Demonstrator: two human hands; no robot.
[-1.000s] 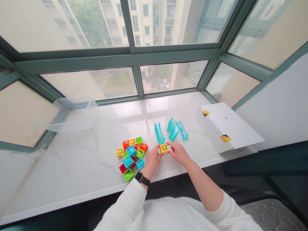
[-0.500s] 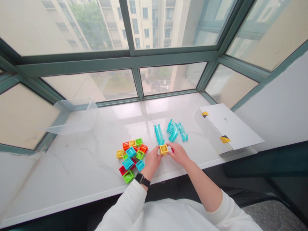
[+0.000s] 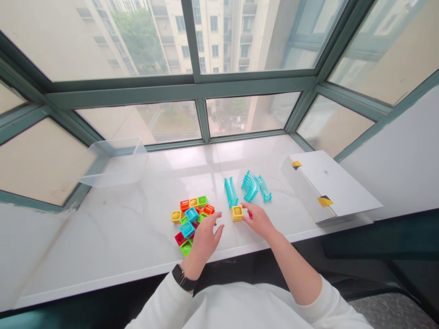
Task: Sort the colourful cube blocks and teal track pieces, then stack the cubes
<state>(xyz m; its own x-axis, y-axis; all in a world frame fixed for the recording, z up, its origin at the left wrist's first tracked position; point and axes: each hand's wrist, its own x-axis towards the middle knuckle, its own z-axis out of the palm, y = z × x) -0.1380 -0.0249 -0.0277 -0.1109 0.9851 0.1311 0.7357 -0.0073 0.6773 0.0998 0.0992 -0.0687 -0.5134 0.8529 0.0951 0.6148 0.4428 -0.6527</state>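
Note:
A yellow toy block (image 3: 237,213) with a round hollow in its top stands near the front of the counter. My right hand (image 3: 259,221) has its index finger and thumb at the block's right side, closed on it. Something small and red (image 3: 250,214) shows under those fingers, too hidden to name. My left hand (image 3: 206,237) is open, fingers apart, over the right side of a heap of coloured blocks (image 3: 187,229), hiding some of them. Just behind the yellow block lies a straight translucent teal track piece (image 3: 231,192).
A curved teal track piece (image 3: 250,186) and a short one (image 3: 265,188) lie farther back. On the right sits a white box (image 3: 329,183) with yellow-black tape. A clear plastic bin (image 3: 116,176) stands at the left by the window. The white counter (image 3: 113,237) ends at a front edge.
My left hand has let go of the yellow block and moved left to the heap, its fingers spreading. My right hand has stayed at the block. The view has shifted slightly.

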